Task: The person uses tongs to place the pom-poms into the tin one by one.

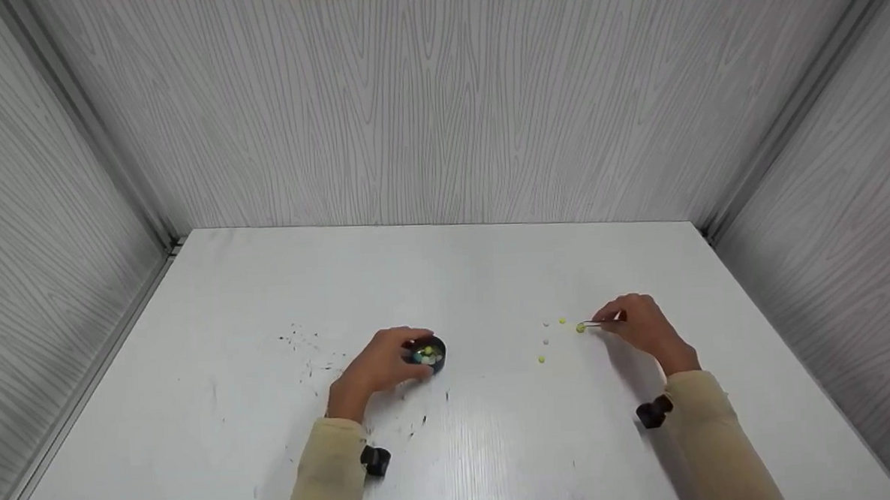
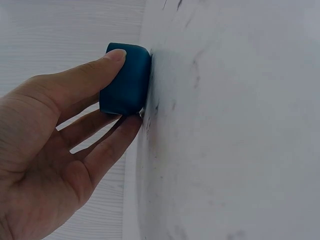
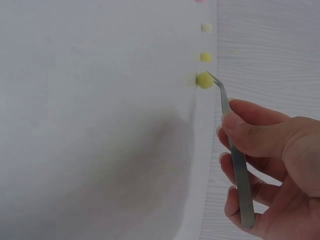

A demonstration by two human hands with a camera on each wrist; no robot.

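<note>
My left hand [image 1: 379,365] grips a small round teal cup [image 2: 127,82] low at the table, thumb on one side and fingers on the other. Several coloured balls [image 1: 428,351] lie inside it in the head view. Over to the right, my right hand [image 1: 640,324] holds slim metal tweezers [image 3: 241,180] with a bent tip. Their points are right at a yellow ball [image 3: 204,81], the largest of the loose ones, and overlap its edge in the right wrist view. Beyond it stand a smaller yellow ball [image 3: 206,57] and a whitish ball [image 3: 206,28].
Between the hands lie more small balls, among them a yellow one [image 1: 541,359] and a pale pink one [image 1: 546,342]. Dark specks [image 1: 306,346] mark the white table [image 1: 446,280] on the left. Grey wood-grain panels [image 1: 424,108] rise behind it and at both sides.
</note>
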